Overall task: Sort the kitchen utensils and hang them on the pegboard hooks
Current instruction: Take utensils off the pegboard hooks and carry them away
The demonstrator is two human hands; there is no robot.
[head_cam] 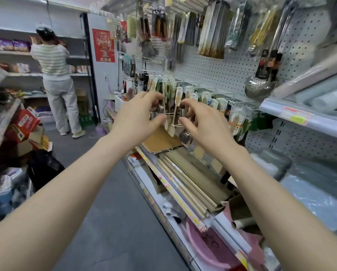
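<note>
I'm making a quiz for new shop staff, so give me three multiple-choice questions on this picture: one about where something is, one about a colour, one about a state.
1. Where does the metal skimmer hang?
A) on the pegboard, right of the wooden spatulas
B) on the floor
C) on the far left shelf

2. What colour is the poster?
A) blue
B) red
C) green

3. The wooden spatulas are:
A) lying flat on a shelf
B) in a basin
C) hanging from a wire hook

Answers: 1 A, its perforated bowl hangs against the pegboard at right; 2 B, it is plainly red; 3 C, they dangle from the hook.
</note>
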